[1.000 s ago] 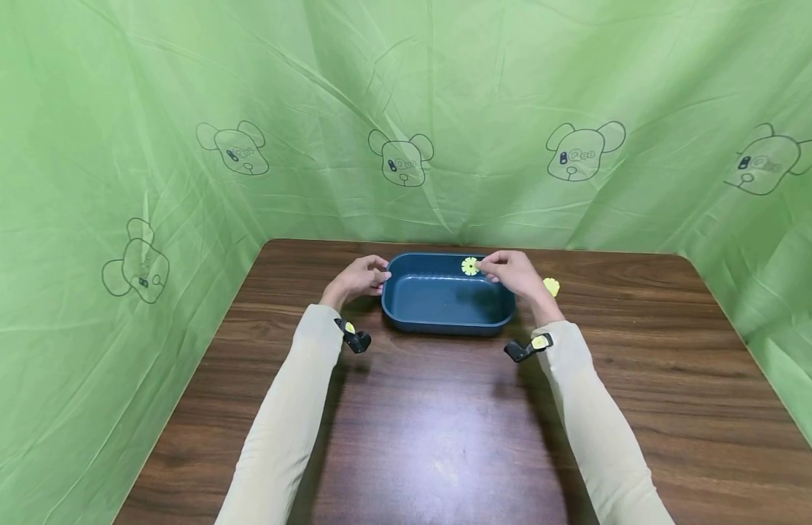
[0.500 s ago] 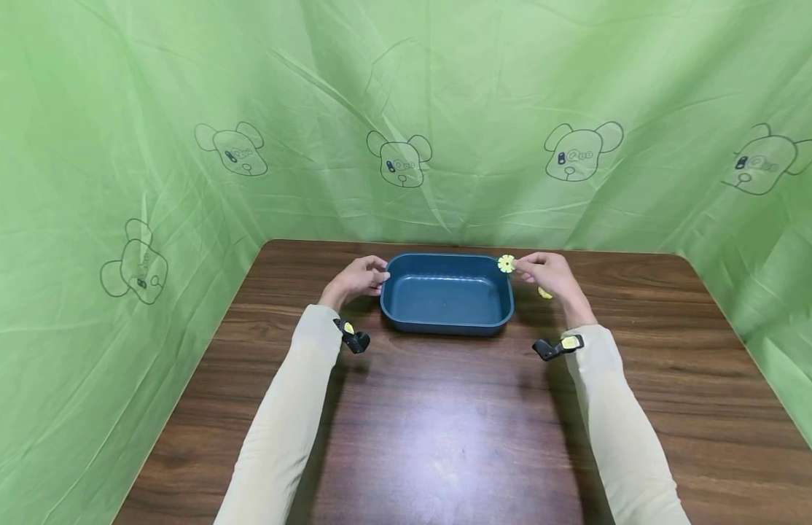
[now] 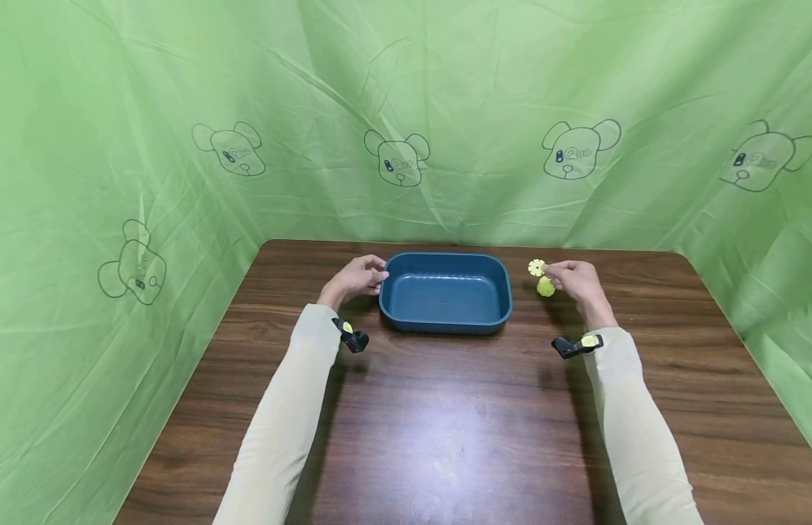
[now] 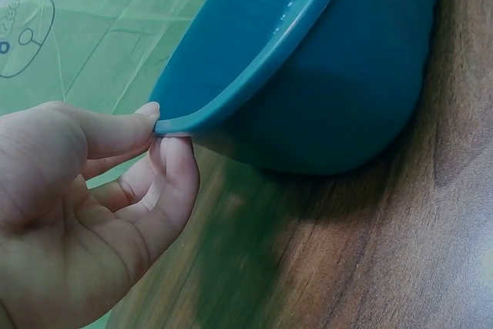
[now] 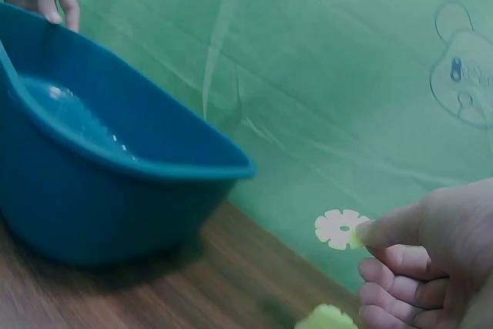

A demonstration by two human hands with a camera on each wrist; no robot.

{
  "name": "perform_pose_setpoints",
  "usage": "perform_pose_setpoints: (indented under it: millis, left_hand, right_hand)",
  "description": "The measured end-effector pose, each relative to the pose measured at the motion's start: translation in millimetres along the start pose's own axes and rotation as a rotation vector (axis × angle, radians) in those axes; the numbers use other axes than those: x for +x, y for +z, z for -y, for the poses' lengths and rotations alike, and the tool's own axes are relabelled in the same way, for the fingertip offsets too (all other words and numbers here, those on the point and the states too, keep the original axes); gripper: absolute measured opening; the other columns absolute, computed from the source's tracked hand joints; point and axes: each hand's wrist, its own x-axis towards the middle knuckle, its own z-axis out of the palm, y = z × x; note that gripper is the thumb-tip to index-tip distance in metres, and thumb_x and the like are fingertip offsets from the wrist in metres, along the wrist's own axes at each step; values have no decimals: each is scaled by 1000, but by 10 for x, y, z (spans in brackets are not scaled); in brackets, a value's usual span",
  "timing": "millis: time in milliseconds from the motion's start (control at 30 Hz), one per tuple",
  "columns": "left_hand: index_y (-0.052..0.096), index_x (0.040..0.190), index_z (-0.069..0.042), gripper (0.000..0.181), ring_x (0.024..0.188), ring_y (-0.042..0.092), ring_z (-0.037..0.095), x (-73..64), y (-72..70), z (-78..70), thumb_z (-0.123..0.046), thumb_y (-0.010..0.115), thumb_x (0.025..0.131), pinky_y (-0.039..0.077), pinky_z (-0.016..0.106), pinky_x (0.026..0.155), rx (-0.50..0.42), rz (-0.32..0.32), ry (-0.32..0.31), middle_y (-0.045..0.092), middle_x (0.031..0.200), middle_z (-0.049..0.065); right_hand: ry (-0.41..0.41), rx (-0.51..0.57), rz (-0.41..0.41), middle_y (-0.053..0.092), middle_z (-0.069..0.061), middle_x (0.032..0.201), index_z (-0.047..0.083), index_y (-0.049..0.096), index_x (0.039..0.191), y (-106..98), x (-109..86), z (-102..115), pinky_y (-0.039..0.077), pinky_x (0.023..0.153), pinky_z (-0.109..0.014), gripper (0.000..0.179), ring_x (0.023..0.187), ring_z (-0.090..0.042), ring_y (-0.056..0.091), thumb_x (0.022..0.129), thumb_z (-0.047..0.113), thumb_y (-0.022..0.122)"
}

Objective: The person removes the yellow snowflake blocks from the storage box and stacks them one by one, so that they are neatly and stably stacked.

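Observation:
A blue rectangular plastic basin (image 3: pixel 445 299) with rounded corners stands on the table, nothing visible inside it. At its left end, my left hand (image 3: pixel 357 279) pinches the rim between thumb and fingers, as the left wrist view shows closely. My right hand (image 3: pixel 576 283), right of the basin, pinches the edge of a flat yellow flower-shaped piece (image 5: pixel 339 229) with a hole in its middle. The piece is held up off the table. Just below it lies a second, yellow-green scalloped piece (image 3: pixel 546 286), partly cut off in the right wrist view.
The dark wood table (image 3: pixel 445 423) runs back to a green cloth curtain (image 3: pixel 471 197) with printed bear heads. More curtain hangs at the left and right sides. Both wrists wear black camera straps.
My right hand has moved right with the yellow flower-shaped piece, from over the basin to beside the yellow-green piece on the table. My left hand stays on the rim.

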Motion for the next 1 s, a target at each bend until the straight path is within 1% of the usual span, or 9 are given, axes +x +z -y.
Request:
perform_pose_setpoints:
  millis: [33,100,200,333,467,533,700,867,1000]
  left_hand:
    - [44,131,-2,36,79,55,20,-2,-1,-1,-8,54,97,51,44,92,-2,1,-1,52,103,18]
    - [44,131,-2,36,77,55,19,-5,-2,-4,-8,53,97,50,45,93,0,1,-2,52,103,18]
    - [44,131,-2,36,77,55,19,-4,-5,-7,-8,53,97,50,46,94,-7,3,-4,51,104,19]
    - [44,131,-2,36,78,55,20,7,-12,-2,-8,53,97,49,48,95,-12,5,-3,51,105,19]
    - [44,131,-2,35,77,55,19,23,-14,18,-8,53,97,47,50,97,-13,7,0,51,100,17]
    - [44,131,-2,35,75,55,18,33,-12,28,-7,54,97,46,52,98,-19,7,-1,51,98,15]
    - [44,131,-2,35,72,54,16,24,-7,24,-7,54,97,47,51,98,-12,9,-2,51,97,14]
    - [44,131,-2,35,74,55,16,14,-10,24,-7,54,97,50,47,94,-9,10,-1,51,98,15]
    - [45,130,-2,35,73,55,16,20,-12,37,-8,54,97,52,43,91,-6,8,2,51,98,14]
  right_hand:
    - [9,7,-12,61,16,68,-8,56,118,-13,5,-23,49,62,-13,43,63,2,55,92,25,64]
    - [26,-9,-31,61,17,68,-8,56,120,-37,15,-66,50,64,-15,44,63,2,56,93,25,63]
    - [52,-55,-46,60,16,70,-8,58,120,-67,25,-126,50,67,-17,43,67,0,57,94,26,61]
    - [91,-99,-33,60,14,72,-6,59,118,-92,37,-189,47,66,-16,41,72,-3,56,94,28,59]
    - [124,-107,-27,61,14,72,-5,59,120,-102,49,-233,50,67,-16,43,73,-3,58,93,28,60]
    - [128,-98,-34,61,13,70,-5,60,118,-105,68,-263,51,68,-17,40,71,-3,58,92,26,62]
    - [134,-83,-61,62,11,69,-3,64,110,-109,115,-329,53,71,-20,33,67,-2,57,91,24,64]
    - [150,-110,-85,63,8,74,-5,64,113,-101,125,-354,54,74,-22,40,71,-6,59,90,27,65]
    - [154,-134,-95,63,11,73,-6,62,118,-101,117,-357,54,74,-22,44,70,-4,59,91,29,64]
